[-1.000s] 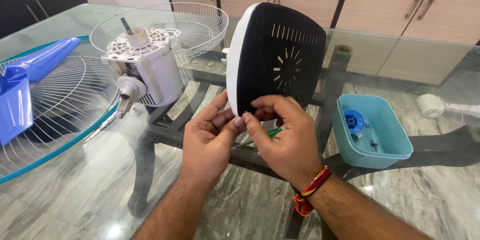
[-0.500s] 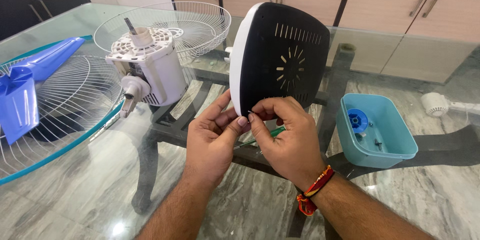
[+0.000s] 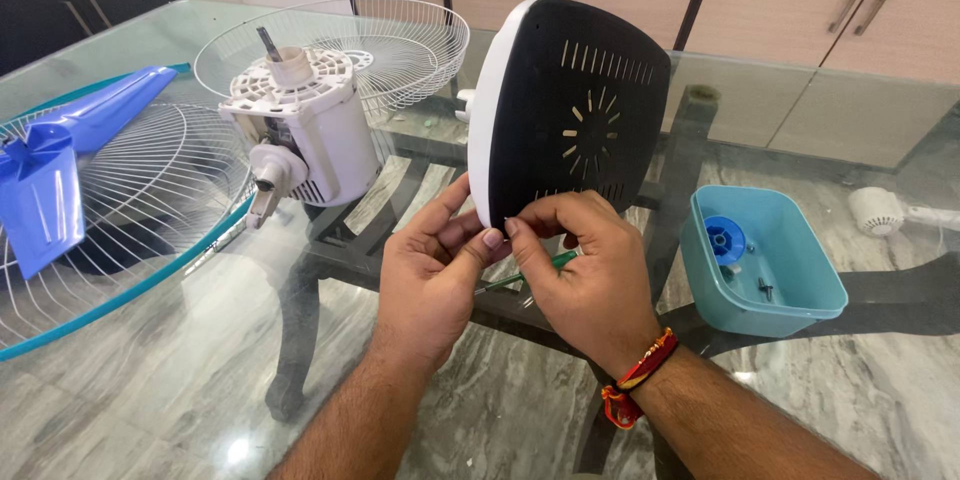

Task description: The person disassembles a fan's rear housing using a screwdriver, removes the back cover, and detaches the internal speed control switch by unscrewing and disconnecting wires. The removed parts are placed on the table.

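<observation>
Hands, left (image 3: 432, 265) and right (image 3: 580, 270), both pinched on black-and-white motor cover (image 3: 575, 115) bottom edge.

Home dining area, glass-topped table (image 3: 150, 380), wooden cabinets (image 3: 800, 50), marble floor (image 3: 890, 380)

Left hand (image 3: 432, 275) and right hand (image 3: 580, 275) raised together, fingertips pinching.

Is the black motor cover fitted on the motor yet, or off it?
Off: both hands hold the black cover upright above the glass table, apart from the bare motor.
</observation>
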